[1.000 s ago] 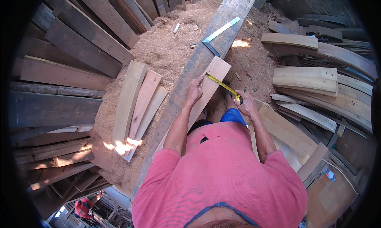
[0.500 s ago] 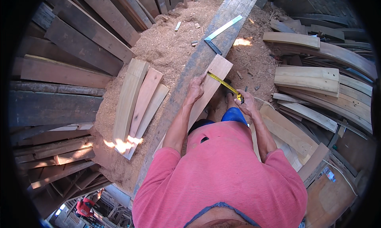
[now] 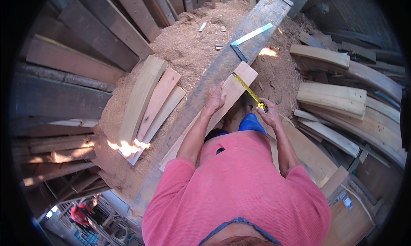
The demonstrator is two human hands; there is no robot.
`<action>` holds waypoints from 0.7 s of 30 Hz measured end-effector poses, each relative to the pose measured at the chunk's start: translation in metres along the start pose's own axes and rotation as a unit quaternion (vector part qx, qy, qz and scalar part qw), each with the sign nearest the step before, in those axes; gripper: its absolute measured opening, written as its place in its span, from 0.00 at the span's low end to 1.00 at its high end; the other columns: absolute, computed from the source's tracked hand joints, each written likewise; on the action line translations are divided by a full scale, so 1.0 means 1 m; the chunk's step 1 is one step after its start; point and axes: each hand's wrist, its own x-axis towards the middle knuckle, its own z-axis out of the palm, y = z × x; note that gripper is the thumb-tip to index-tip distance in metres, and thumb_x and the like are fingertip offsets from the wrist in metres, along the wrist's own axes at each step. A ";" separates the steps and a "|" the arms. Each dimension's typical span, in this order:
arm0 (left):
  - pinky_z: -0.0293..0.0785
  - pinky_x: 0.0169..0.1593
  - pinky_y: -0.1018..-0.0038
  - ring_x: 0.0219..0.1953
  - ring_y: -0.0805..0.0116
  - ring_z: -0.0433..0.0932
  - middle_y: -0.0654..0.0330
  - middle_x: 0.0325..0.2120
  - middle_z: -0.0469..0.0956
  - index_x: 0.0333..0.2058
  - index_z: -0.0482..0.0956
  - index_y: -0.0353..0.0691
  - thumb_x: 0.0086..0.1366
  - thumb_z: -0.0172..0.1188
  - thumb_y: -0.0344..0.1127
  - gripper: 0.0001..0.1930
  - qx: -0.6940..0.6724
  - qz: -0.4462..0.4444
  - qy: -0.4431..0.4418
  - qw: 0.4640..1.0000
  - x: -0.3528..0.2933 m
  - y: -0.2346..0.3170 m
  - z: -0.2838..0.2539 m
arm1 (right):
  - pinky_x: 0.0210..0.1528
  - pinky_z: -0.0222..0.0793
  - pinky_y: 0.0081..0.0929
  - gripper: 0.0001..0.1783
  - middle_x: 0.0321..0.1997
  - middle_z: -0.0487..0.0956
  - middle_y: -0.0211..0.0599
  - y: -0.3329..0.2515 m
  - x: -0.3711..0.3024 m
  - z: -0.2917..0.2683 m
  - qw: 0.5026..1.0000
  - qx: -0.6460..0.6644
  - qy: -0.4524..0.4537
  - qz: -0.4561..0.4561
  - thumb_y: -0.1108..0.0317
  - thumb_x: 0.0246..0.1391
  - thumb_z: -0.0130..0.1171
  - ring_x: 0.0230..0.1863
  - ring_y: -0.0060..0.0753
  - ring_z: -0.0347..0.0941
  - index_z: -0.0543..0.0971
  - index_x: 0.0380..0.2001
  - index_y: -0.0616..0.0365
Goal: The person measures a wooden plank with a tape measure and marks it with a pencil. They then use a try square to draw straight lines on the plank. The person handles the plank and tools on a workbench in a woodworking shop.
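Note:
My right hand (image 3: 269, 113) is closed around a yellow-and-black tape measure (image 3: 262, 106). Its yellow blade (image 3: 246, 85) reaches across the top of a pale wooden board (image 3: 229, 94), ending close to the board's far left corner. The board lies slanted on a long, worn plank (image 3: 195, 91). Along the board's left edge rests my left hand (image 3: 215, 99), fingers extended and a little apart, just short of the blade's tip. Farther up the plank sits a try square (image 3: 250, 36) with a silver blade and dark stock.
Three cut boards (image 3: 143, 100) lie on sawdust (image 3: 188, 44) to the left. Dark planks (image 3: 64, 94) lean along the left side. Curved timber pieces (image 3: 332, 96) are stacked at right. Another person in red (image 3: 80, 214) is at the lower left.
My left hand has come away from the blade's tip and now lies lower on the board's edge. The right hand still holds the tape measure, and the whole view has shifted slightly.

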 end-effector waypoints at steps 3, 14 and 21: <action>0.72 0.64 0.45 0.57 0.38 0.77 0.42 0.52 0.79 0.74 0.69 0.42 0.67 0.71 0.41 0.38 0.048 -0.024 0.007 0.999 -0.047 -0.003 -0.005 | 0.65 0.77 0.42 0.30 0.57 0.86 0.53 -0.020 0.018 -0.012 0.999 -0.033 -0.020 -0.037 0.60 0.60 0.71 0.60 0.51 0.84 0.82 0.63 0.59; 0.46 0.78 0.35 0.77 0.33 0.53 0.35 0.78 0.53 0.79 0.59 0.41 0.64 0.75 0.55 0.52 0.065 -0.432 0.206 0.876 -0.219 0.004 0.005 | 0.58 0.79 0.52 0.29 0.49 0.85 0.59 -0.164 0.143 0.009 0.892 -0.229 -0.216 -0.324 0.64 0.55 0.68 0.52 0.63 0.83 0.84 0.61 0.55; 0.41 0.79 0.30 0.81 0.27 0.45 0.30 0.81 0.44 0.81 0.49 0.38 0.63 0.76 0.57 0.59 -0.018 -0.647 0.386 0.658 -0.257 0.034 0.024 | 0.58 0.78 0.55 0.25 0.47 0.85 0.59 -0.248 0.140 0.108 0.724 -0.315 -0.360 -0.498 0.69 0.54 0.66 0.51 0.65 0.82 0.85 0.57 0.54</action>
